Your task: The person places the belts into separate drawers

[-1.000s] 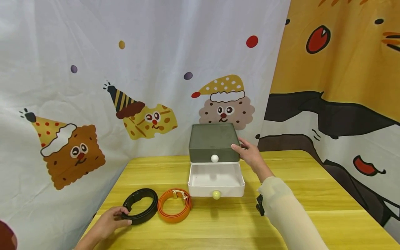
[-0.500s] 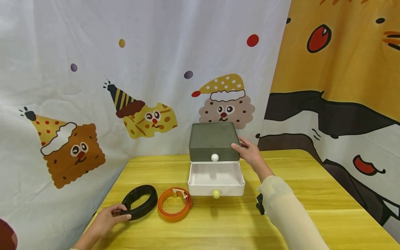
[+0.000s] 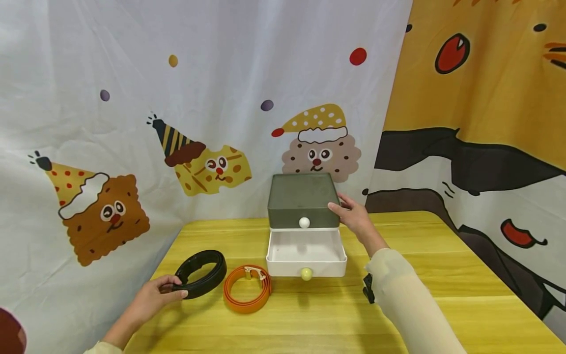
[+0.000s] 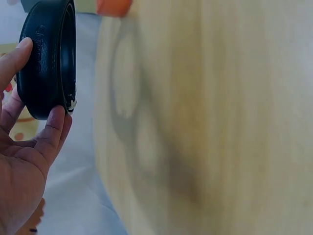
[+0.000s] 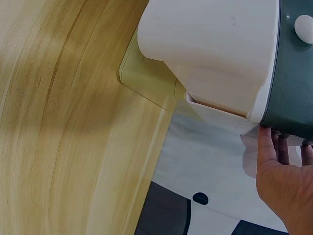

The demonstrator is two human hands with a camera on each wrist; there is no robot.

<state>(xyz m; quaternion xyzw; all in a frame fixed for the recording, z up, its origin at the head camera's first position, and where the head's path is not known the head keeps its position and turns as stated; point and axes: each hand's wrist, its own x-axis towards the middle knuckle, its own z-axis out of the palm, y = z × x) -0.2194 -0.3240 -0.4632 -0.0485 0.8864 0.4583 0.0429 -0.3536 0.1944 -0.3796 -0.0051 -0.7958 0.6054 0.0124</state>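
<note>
My left hand (image 3: 148, 297) pinches a coiled black belt (image 3: 207, 286) by its left side. The left wrist view shows the thumb on the outer face of the coil (image 4: 40, 73) and fingers under its edge, with a shadow falling on the table below. An orange belt (image 3: 245, 308), coiled with a gold-toned buckle, lies just right of it. Behind stands a small drawer box with a dark green top unit (image 3: 302, 194); its white lower drawer (image 3: 287, 269) is pulled out. My right hand (image 3: 356, 222) rests against the box's right side, thumb at the front corner, fingers straight.
The wood-patterned table (image 3: 247, 339) carries everything. A white cartoon-printed cloth (image 3: 221, 73) hangs right behind the box, and a yellow, black and white cloth (image 3: 491, 103) borders the right. A yellow knob (image 3: 306, 274) sticks out from the drawer front.
My left hand has raised the black belt off the table and brought it slightly up and away from me. The right hand and the box stay put.
</note>
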